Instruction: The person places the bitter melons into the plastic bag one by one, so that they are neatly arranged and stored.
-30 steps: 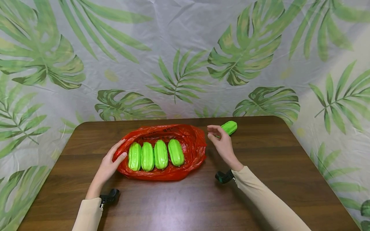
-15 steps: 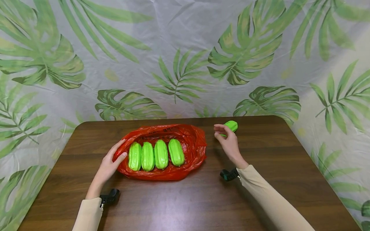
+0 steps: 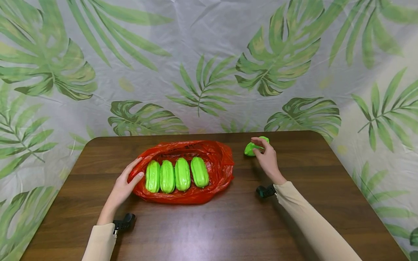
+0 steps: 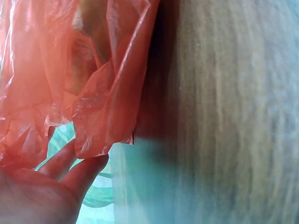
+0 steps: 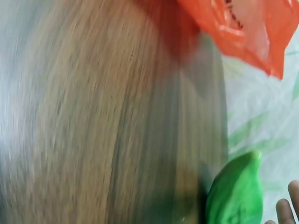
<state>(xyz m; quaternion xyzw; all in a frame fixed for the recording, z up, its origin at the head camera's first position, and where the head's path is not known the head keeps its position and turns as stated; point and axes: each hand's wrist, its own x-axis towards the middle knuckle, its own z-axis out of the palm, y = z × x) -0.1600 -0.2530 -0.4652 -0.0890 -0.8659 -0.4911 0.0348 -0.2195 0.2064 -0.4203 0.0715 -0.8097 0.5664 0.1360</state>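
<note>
On the left, a red plastic bag (image 3: 189, 198) lies with its mouth spread, and several bright green, ridged, gourd-like vegetables (image 3: 167, 177) sit side by side in it. My left hand (image 3: 122, 185) holds the bag's left rim, thumb and fingers spread along the edge; in the left wrist view the thin red film (image 4: 103, 102) hangs over part of that hand. One more green gourd-like vegetable (image 3: 249, 149) lies near the far edge. My right hand (image 3: 268, 161) is over it, partly hiding it, thumb apart from the fingers. In the right wrist view, its fingertips (image 5: 284, 212) show beside the pointed vegetable (image 5: 238, 191).
Everything lies on a dark wooden table (image 3: 183, 232) with rounded far corners. Behind its far edge hangs a pale cloth (image 3: 209, 43) printed with green leaves. A black wrist camera (image 3: 124, 222) is strapped at the left wrist, another (image 3: 265, 191) at the right.
My right hand has moved away from the bag, rightward over the lone green vegetable, whose near end now shows left of the fingers. The left hand and the bag have stayed put.
</note>
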